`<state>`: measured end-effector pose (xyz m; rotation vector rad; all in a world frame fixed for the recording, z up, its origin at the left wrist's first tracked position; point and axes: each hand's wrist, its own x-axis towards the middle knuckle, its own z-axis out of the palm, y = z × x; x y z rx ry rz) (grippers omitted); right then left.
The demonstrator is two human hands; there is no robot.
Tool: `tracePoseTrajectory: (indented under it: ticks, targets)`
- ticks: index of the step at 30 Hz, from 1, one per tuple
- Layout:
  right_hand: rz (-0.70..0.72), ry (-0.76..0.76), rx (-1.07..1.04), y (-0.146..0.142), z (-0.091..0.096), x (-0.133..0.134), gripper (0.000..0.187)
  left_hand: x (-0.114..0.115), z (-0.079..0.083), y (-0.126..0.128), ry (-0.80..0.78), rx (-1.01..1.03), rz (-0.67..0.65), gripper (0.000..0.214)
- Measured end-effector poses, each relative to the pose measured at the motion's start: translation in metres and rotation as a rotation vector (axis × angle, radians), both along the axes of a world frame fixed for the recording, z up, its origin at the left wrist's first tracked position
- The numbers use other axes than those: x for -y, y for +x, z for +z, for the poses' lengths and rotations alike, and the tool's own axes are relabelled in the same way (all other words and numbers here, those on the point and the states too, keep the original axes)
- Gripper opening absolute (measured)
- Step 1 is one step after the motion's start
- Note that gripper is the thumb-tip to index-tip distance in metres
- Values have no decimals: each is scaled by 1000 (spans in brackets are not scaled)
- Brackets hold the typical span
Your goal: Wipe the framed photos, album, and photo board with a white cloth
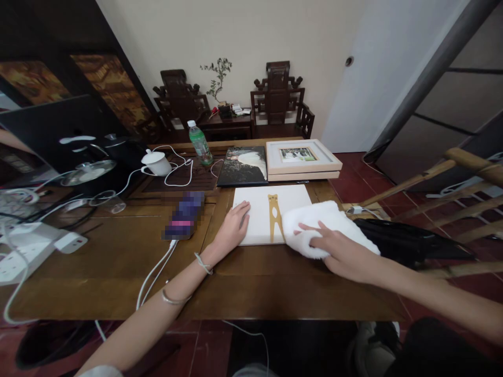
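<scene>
A white board with a yellow stand piece lies face down on the wooden table. My left hand rests flat on its left edge, fingers stretched out. My right hand presses on a fluffy white cloth that covers the board's right side; its fingers lie spread on the cloth.
Behind the board are a dark photo print and stacked light wooden frames. A phone on a white cable, a green bottle, a white teapot, power strips and a black bag lie around.
</scene>
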<state>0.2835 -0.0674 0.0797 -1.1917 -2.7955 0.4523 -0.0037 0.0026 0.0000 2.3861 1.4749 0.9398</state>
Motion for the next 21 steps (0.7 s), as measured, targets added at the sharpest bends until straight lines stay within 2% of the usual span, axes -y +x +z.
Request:
tracePoseTrajectory:
  ticks: [3, 6, 10, 16, 19, 21]
  targets:
    - [19, -56, 0, 2, 5, 15, 51, 1, 0, 1, -12, 3, 11, 34]
    - [-3, -65, 38, 1, 6, 5, 46, 1, 0, 1, -13, 8, 10, 34]
    - [-58, 11, 103, -3, 4, -35, 36, 1, 0, 0, -15, 6, 4, 34]
    - [-19, 107, 119, -15, 6, -109, 31, 0, 0, -1, -13, -3, -2, 34]
    - [-40, 144, 108, -20, 3, -130, 33, 0, 0, -2, 0, 1, -1, 34]
    - [-52, 174, 100, -22, -1, -134, 34, 0, -1, -2, 10, 5, -2, 33]
